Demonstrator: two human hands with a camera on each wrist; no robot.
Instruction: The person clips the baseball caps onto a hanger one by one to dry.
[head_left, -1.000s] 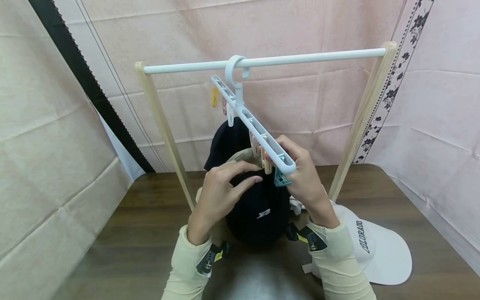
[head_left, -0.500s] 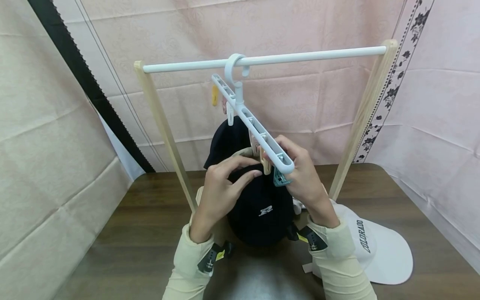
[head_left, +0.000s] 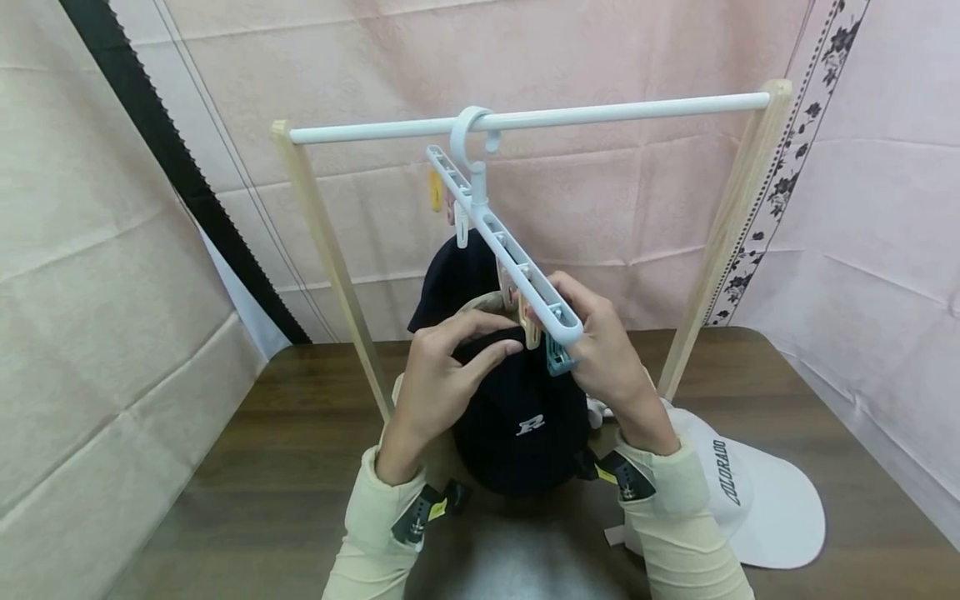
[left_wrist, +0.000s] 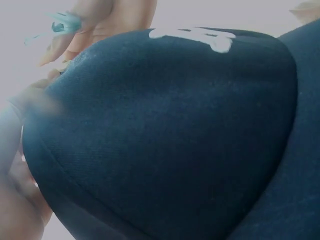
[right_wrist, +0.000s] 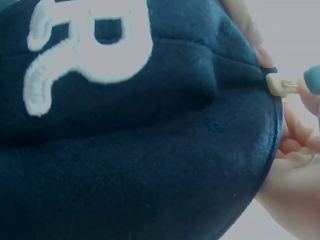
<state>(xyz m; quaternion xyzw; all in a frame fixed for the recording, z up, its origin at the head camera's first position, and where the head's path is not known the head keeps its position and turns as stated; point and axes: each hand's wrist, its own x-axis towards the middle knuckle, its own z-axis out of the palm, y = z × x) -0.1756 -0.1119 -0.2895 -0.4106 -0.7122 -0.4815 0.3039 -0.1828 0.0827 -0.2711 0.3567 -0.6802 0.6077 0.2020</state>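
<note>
With left hand (head_left: 442,362), pinched rim of dark cap (head_left: 517,425), below near end of white hanger (head_left: 523,271). With right hand (head_left: 603,342), gripped beige clip (head_left: 531,333) beneath same end of hanger; in right wrist view, saw clip's tip at cap rim. Read white letter R on cap. Noted teal clip (head_left: 558,357) under hanger's near tip, yellow clip (head_left: 436,190) under its far end. Recorded hanger hooked over white rail (head_left: 622,112). Found white cap (head_left: 780,500), lettered COLORADO, on brown table (head_left: 262,467), right of hanger.
</note>
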